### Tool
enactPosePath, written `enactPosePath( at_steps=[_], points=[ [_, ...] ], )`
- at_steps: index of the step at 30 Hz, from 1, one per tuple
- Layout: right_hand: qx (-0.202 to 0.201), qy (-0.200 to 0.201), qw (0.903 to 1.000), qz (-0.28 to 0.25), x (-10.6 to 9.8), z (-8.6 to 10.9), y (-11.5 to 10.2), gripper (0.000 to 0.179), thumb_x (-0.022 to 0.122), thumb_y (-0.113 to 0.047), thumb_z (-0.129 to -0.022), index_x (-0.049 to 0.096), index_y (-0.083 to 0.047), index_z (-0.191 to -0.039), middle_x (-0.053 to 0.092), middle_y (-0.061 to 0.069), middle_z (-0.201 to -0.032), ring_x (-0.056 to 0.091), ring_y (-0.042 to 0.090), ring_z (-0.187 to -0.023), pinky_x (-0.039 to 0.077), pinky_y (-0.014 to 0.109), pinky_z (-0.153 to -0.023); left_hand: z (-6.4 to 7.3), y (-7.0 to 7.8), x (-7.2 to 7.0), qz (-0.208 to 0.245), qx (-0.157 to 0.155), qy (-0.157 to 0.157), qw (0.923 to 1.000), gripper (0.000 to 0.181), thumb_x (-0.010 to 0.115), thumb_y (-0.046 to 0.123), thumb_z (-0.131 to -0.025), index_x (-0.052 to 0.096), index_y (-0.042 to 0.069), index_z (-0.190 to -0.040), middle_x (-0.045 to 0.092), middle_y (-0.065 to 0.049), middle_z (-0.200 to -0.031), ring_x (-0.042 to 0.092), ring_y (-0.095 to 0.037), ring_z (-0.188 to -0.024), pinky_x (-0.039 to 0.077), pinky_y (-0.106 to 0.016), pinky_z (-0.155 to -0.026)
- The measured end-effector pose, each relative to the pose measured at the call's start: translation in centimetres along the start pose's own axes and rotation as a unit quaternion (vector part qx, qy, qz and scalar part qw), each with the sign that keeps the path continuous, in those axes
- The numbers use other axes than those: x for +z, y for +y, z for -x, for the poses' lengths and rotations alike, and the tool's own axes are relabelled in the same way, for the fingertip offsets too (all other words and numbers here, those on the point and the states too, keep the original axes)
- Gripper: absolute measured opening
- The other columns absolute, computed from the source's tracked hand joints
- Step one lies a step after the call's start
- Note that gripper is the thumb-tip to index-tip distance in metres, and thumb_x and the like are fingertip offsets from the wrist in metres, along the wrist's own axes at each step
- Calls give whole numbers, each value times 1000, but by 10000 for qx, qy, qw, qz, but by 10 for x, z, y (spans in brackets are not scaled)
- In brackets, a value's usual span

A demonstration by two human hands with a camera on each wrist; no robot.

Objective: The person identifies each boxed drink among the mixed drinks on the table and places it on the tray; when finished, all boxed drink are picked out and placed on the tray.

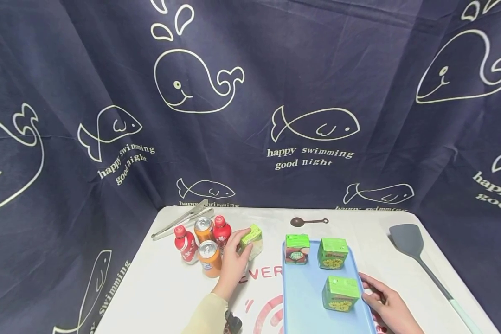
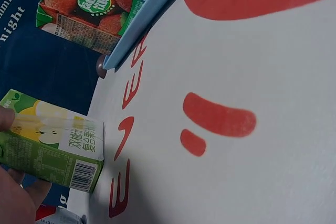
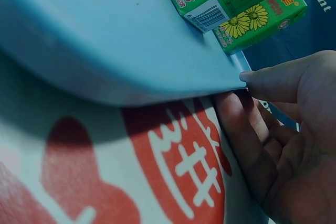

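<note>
My left hand grips a light green juice carton, left of the tray. In the left wrist view this juice carton shows pale fruit pictures and a barcode, with the thumb across one face. My right hand holds the right rim of a blue tray. In the right wrist view the thumb lies on the rim and the fingers curl under it. On the tray stand a green carton with red fruit and two green cartons with yellow flowers, one farther back and one nearer.
Left of the left hand stand two red bottles and two orange cans, close together. Metal tongs lie behind them. A brown spoon lies beyond the tray; a grey spatula lies to its right. A dark whale-print curtain surrounds the table.
</note>
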State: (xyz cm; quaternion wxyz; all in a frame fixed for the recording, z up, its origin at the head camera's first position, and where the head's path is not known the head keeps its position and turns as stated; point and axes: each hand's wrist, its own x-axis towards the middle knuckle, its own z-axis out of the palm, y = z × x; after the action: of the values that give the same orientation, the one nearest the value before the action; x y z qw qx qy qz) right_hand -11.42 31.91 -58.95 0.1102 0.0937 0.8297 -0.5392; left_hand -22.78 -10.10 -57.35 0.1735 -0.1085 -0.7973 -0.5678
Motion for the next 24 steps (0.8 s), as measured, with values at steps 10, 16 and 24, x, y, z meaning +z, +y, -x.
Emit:
enactPosePath(
  at_steps=[10,16,24],
  points=[
    [-42,-22,10000,-44,-1,0,0,66,68,-20,-103,39,4,-157,61,10,-111,56,17,-69,53,32,-50,2,1,0,66,36,84,9999,44,75,3,-94,70,19,-134,64,1,-135,59,-23,-128,52,-46,-107],
    [-146,52,9998,86,-2,-2,0,65,69,-17,-102,40,6,-156,61,10,-111,57,14,-78,53,28,-59,4,0,-1,230,214,-4,9995,43,73,1,-95,69,18,-135,64,0,-135,59,-22,-129,48,-40,-111],
    [-110,46,9999,61,0,-1,-1,65,69,-16,-101,40,5,-156,61,11,-113,58,13,-80,54,28,-59,10,0,-3,430,227,-194,9986,43,70,-2,-96,67,15,-136,62,-3,-137,56,-24,-131,44,-38,-115]
  ],
)
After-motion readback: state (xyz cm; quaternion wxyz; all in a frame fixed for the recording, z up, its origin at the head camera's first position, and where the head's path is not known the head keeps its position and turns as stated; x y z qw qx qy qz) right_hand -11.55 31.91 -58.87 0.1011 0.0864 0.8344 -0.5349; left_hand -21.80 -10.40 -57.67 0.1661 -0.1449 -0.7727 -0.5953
